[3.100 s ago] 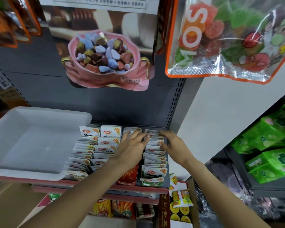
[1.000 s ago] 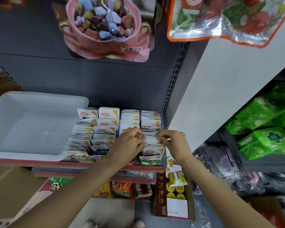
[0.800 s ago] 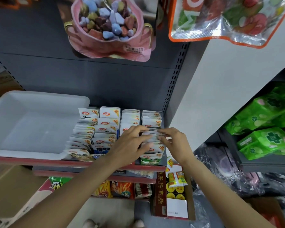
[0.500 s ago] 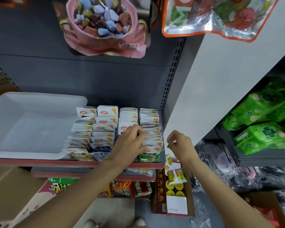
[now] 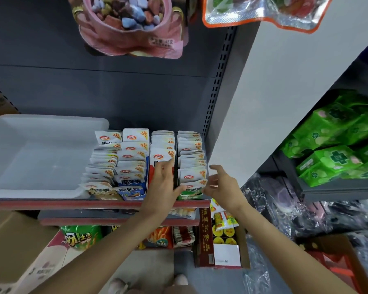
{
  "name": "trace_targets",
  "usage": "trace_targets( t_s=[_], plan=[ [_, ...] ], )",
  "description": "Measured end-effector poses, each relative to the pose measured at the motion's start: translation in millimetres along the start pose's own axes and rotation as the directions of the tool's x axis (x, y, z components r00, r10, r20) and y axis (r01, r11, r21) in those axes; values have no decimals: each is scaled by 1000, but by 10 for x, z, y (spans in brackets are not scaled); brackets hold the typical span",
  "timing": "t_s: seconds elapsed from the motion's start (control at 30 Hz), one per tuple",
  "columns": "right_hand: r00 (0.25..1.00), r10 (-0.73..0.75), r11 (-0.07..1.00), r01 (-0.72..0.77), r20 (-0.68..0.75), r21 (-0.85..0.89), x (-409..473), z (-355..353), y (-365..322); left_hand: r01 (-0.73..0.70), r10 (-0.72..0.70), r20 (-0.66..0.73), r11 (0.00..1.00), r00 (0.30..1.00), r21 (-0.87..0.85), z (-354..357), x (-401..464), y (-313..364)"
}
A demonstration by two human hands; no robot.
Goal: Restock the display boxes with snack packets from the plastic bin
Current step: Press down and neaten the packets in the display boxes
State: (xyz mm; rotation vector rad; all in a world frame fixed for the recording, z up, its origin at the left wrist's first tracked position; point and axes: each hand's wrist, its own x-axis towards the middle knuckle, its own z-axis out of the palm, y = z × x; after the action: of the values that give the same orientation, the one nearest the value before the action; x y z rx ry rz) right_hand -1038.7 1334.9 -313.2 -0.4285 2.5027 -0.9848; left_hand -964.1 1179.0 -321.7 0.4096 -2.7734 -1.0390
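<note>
Both hands at the packed display boxes on the shelf, plastic bin off to the left.

Left hand [image 5: 164, 185] reaches over the third row of snack packets [image 5: 134, 158], fingers [image 5: 165, 166] straight and touching the front of a tall red-and-white packet [image 5: 160, 160] that stands up above its neighbours; not curled round it. Right hand [image 5: 218, 184] hovers just beside the rightmost row, fingers loose and spread, holding nothing, thumb side near the front green packet [image 5: 190, 190]. Display boxes [image 5: 132, 194] sit in four rows on the red-edged shelf [image 5: 51, 203], all full. White plastic bin [image 5: 40, 153] sits touching the leftmost row, well apart from both hands. Green bags [image 5: 336, 149] stacked on the shelf at right, pink candy bag [image 5: 132, 24] hanging above.
</note>
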Motion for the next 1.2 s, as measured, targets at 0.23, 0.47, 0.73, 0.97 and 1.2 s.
trace_targets(
  t_s=[0.23,0.47,0.73,0.97,1.2],
  plan=[
    [992,-68,989,52,108,140,52,253,25,296,-202,328,916,923,-270,207,43,144],
    [964,-197,971,165,182,175,33,145,20,-123,90,225,983,970,136,161,-4,45],
    [948,-258,913,301,184,-275,223,26,-43,-315,149,345,809,927,496,69,433,77],
    [951,-234,940,275,204,-201,273,49,-7,-219,24,351,821,936,527,64,507,76],
    [960,-200,971,221,197,-90,273,53,43,-155,10,253,814,967,560,62,574,90]
  ],
)
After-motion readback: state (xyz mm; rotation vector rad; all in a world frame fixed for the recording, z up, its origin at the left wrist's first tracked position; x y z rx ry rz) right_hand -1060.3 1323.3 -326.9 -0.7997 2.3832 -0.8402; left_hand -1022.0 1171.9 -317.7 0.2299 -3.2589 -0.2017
